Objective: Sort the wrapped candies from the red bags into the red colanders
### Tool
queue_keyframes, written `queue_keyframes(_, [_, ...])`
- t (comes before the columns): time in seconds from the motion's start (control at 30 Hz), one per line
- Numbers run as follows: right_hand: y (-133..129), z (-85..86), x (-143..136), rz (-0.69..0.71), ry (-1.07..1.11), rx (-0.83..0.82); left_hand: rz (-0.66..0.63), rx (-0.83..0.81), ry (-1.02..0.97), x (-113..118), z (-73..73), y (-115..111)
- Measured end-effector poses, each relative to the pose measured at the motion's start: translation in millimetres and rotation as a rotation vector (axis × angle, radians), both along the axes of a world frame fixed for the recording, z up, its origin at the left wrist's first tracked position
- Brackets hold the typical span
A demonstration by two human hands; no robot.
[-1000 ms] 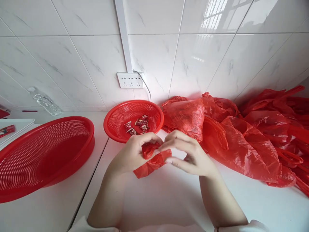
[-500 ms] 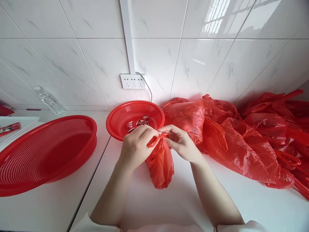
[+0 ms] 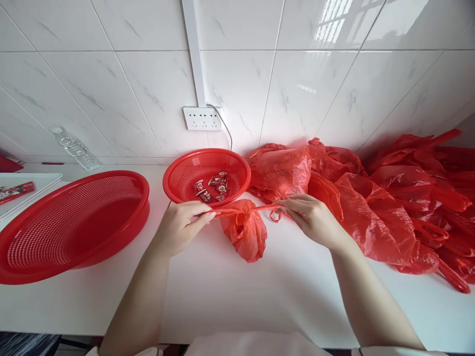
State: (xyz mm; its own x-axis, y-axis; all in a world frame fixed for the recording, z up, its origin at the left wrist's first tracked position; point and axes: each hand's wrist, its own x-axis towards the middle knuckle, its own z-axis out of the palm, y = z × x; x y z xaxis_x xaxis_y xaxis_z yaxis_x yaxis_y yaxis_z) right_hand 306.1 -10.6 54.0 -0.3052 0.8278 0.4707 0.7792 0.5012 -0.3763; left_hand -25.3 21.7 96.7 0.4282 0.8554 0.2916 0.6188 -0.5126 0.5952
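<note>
Several illegible wrappers (image 3: 221,189) beyond held bag (image 3: 245,236)

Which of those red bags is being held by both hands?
The small bunched bag in front of the smaller basket, its ends stretched between left hand and right hand; the other bags lie heaped at right.

left hand (image 3: 183,225), right hand (image 3: 314,217): pinched, apart

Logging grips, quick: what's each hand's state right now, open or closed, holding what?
Left hand: closed, pinching one stretched end of the small red bag.
Right hand: closed, pinching the bag's opposite end.
</note>
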Motion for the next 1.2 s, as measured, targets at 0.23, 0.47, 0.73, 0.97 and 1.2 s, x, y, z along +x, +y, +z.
queue_keyframes(0.23, [-18, -56.4, 51, -0.168, -0.1, -0.232, 0.051, -0.468, 0.01, -27, -66.3, -19])
queue_keyframes(0.47, [-30, -42.5, 4, -0.179, 0.176, -0.048, -0.083, -0.378, 0.036, 4, -82.6, -18])
queue_keyframes(0.73, [-21, -99.3, -59, 0.044, 0.061, -0.153, -0.298, -0.059, 0.09, 53, -130.8, 6])
queue_keyframes(0.97, [-9, -120.4, -48, 0.049, 0.242, -0.229, -0.166, -0.112, -0.073, 59, -156.0, 9])
queue_keyframes(1.2, [-4, -120.7, -53, -0.01, 0.316, -0.179, -0.14, -0.089, -0.161, 66, -168.0, 17])
